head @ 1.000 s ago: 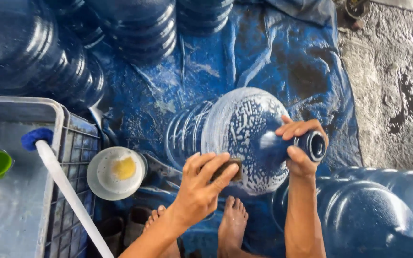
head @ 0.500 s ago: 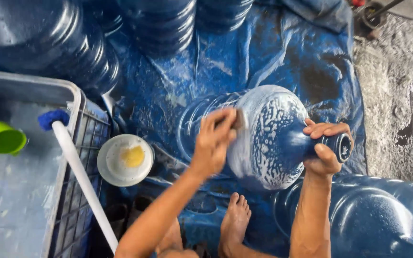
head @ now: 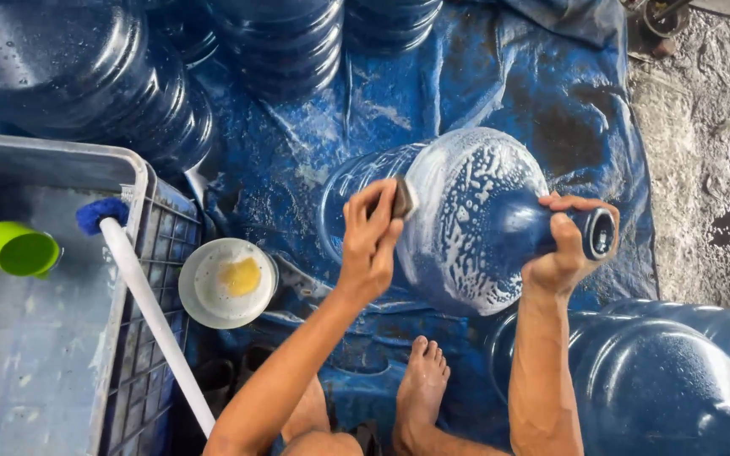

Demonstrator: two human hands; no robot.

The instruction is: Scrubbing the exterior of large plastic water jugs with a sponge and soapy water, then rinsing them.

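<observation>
A large blue water jug (head: 458, 228) lies on its side on a wet blue tarp (head: 500, 93), its shoulder covered in white soap foam. My right hand (head: 566, 245) grips the jug's neck near its open mouth. My left hand (head: 372, 241) presses a small dark scrub pad (head: 402, 198) against the jug's soapy shoulder. My bare foot (head: 420, 388) rests on the tarp below the jug.
Several blue jugs (head: 78, 76) are stacked at the top and left, another jug (head: 669, 371) lies at the lower right. A grey crate of water (head: 133, 181) holds a green cup (head: 17, 249) and a white-handled brush (head: 149, 312). A white bowl with yellow soap (head: 228, 281) sits beside it. Wet concrete (head: 703, 169) lies right.
My left hand has moved from the jug's lower side up to its upper shoulder with the pad. The right hand keeps its grip on the neck.
</observation>
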